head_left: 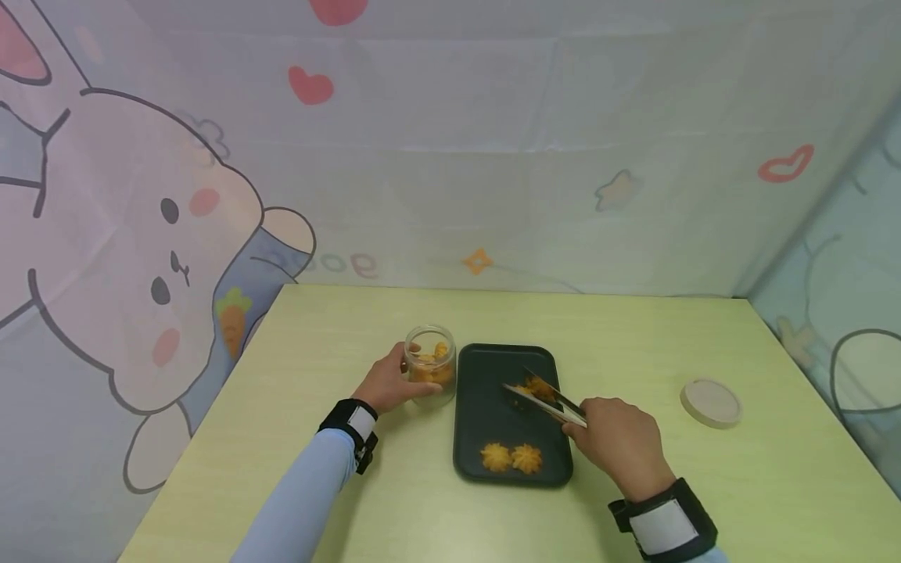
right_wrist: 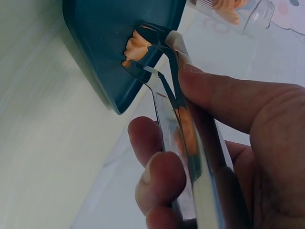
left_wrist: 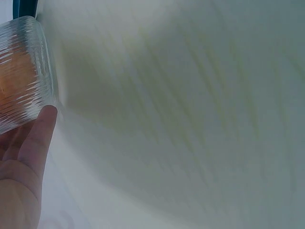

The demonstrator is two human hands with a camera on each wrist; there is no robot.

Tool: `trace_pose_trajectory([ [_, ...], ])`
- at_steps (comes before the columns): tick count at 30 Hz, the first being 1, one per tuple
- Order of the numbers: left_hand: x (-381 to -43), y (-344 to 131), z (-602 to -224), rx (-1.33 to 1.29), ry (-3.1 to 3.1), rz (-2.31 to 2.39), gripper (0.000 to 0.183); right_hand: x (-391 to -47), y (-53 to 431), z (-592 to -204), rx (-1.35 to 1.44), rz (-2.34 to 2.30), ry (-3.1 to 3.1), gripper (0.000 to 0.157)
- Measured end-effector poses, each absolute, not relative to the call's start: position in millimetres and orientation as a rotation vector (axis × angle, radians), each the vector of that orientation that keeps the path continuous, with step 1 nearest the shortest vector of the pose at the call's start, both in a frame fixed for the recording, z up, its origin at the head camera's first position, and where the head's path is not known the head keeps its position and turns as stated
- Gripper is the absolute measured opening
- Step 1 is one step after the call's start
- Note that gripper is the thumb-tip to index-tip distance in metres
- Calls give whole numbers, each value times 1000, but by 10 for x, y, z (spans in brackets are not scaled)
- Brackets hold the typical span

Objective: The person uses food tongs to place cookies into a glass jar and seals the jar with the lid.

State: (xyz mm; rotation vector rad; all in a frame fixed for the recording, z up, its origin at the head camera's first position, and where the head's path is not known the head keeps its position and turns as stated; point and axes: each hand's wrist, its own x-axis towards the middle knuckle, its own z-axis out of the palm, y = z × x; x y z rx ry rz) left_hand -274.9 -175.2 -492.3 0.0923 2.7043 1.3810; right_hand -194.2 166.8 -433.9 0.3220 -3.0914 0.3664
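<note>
Right fingers pinch tongs, tips flanking 1 cookie on tray; left fingers grip jar alongside. We reckon overtight squeezing could crumble it; a loose pinch, drop it.

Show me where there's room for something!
Bare table lies between dark tray and pale lid, beyond the right hand, and left of the left hand. Crowded: the tray, with tongs and snacks, and the jar beside it.

Pale creased backdrop is filling the upper frame, big cartoon bunny is lounging sideways at left, red hearts are floating up top, yellowish-green table is filling the bottom.
</note>
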Motion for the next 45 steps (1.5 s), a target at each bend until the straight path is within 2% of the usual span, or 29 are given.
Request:
trace_pose_trajectory([
  [6,-2744,-1754,-4920,85,2708,1378,85,-1936,1652,-4361,319,364,-3063,31],
  [28,-2775,-1760,-4980,97,2713,1374,86,-1948,1649,-4339,340,487,-2895,25],
  [38,-2773,-1757,-4970,76,2714,1365,86,-1980,1513,-4103,341,516,-2765,34],
  [45,-2782,-1768,-4989,83,2703,1379,90,-2013,1260,-3910,437,564,-2707,28],
])
